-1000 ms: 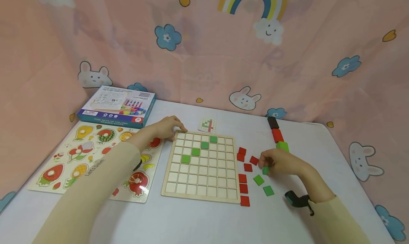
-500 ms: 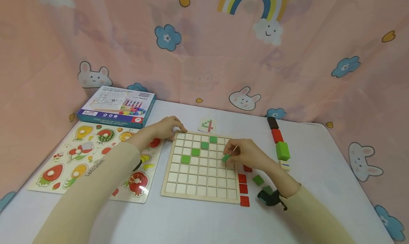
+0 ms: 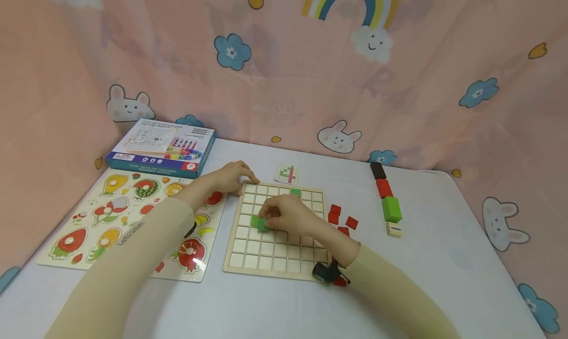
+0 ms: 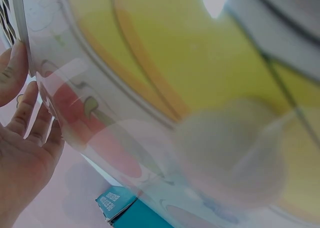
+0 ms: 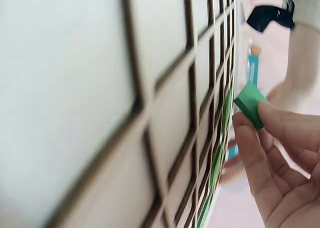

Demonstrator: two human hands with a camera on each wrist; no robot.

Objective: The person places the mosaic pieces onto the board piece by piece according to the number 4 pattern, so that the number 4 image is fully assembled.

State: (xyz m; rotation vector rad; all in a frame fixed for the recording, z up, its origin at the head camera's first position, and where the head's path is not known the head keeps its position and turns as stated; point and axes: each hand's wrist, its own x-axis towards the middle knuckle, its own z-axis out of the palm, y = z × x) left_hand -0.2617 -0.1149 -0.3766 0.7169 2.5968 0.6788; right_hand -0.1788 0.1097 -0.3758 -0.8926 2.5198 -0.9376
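Note:
In the head view, my right hand (image 3: 290, 214) is over the wooden grid board (image 3: 228, 252), pinching a green square tile (image 3: 262, 225) between thumb and fingers. The right wrist view shows this green tile (image 5: 251, 104) tilted at the fingertips. It overlaps a green tile (image 3: 254, 220) set in the grid; another green tile (image 3: 296, 193) lies in the top row, and those between are hidden by the hand. At the board's far left corner, my left hand (image 3: 230, 177) holds the edge with thumb and fingers.
Several red tiles (image 3: 352, 222) lie right of the board, some behind the forearm. Beyond stand black, red and green blocks (image 3: 392, 209) and a wooden piece (image 3: 394, 229). A pattern card (image 3: 287, 173) lies behind the board. At left are a fruit puzzle board (image 3: 95, 220) and a box (image 3: 161, 146).
My right hand has carried the green tile leftward from the loose tiles across the grid board to its left part. The left hand has stayed at the corner.

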